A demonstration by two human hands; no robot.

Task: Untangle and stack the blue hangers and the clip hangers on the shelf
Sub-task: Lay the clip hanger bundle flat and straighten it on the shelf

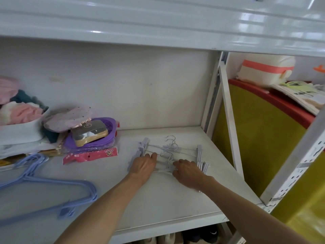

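Note:
A heap of pale grey clip hangers [171,148] with metal hooks lies on the white shelf [167,205], right of centre. My left hand [143,165] rests palm down on the left end of the heap, fingers over the bars. My right hand [189,170] presses on the right end, beside the clips. Whether either hand grips a hanger is not clear. A stack of blue hangers [45,187] lies flat at the shelf's front left, apart from both hands.
Purple plastic items in a red-labelled bag [91,147] with a tan box on top sit mid-left. A white bin of pink and teal cloth [19,120] stands far left. The shelf's upright post [230,120] and a yellow-and-red container [260,138] are to the right.

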